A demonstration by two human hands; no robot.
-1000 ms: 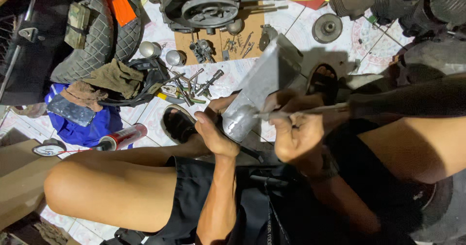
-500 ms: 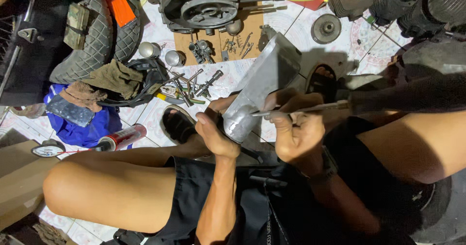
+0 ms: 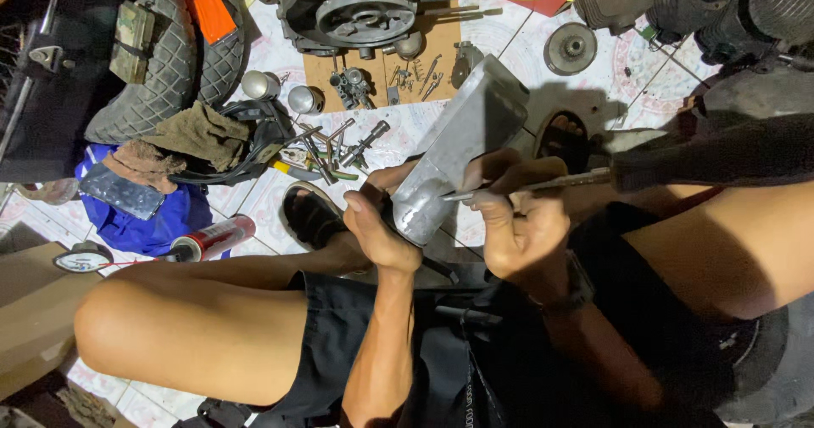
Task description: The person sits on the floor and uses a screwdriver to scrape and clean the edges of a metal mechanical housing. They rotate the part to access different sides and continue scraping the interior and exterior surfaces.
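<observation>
floor bench: grey metal casting under a hand tool

item 1. grey metal casting, one, long and boxy, slanted up from the person's lap toward the tiled floor; lower rounded end sits between both hands.
item 2. left hand, grip wrapped around the casting's lower end, thumb pressed on its face, steadying it.
item 3. right hand, grip pinched tight on a slim metal tool, whose tip touches the casting's side; the far end runs under a dark blurred shape and cannot be read.
step in hand, judged: working the casting's surface with the tool tip, mid-job. the next move seems to call for a firm left-hand hold and a controlled stroke so the tip does not skid toward the thumb.

surroundings, counted:
- engine case, one, on cardboard
- round chrome caps, two
- loose bolts and small tools, a scatter, too many to count
- spray can, one
- tyre, one
- rags, two
- sandalled feet, two
</observation>
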